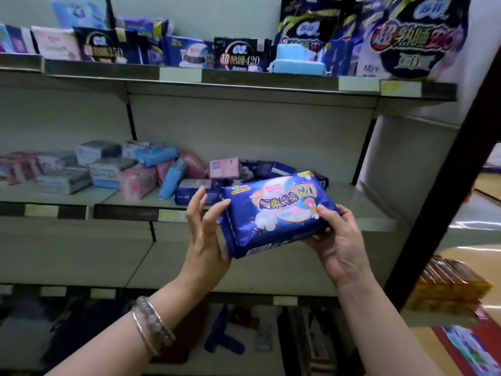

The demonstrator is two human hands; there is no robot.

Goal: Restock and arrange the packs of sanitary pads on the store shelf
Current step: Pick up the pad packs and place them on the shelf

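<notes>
Pack of pads [276, 213] before shelf [122, 211] — right grip [339, 240] clasps it, left grip [206, 234] straight-fingered, touching.

The blue pack [273, 213] was wrapped in thin, glossy plastic film that creased and caught the light, like the packs [108, 169] lying on the middle shelf [360, 210], which was smooth, matt, pale painted metal. On the left wrist sat a shiny silvery metal bangle [141, 332] and a bracelet [154, 320] of polished, translucent beads.

A shop: price-tagged shelves [217, 77] of packaged sanitary pads [238, 55]
</notes>
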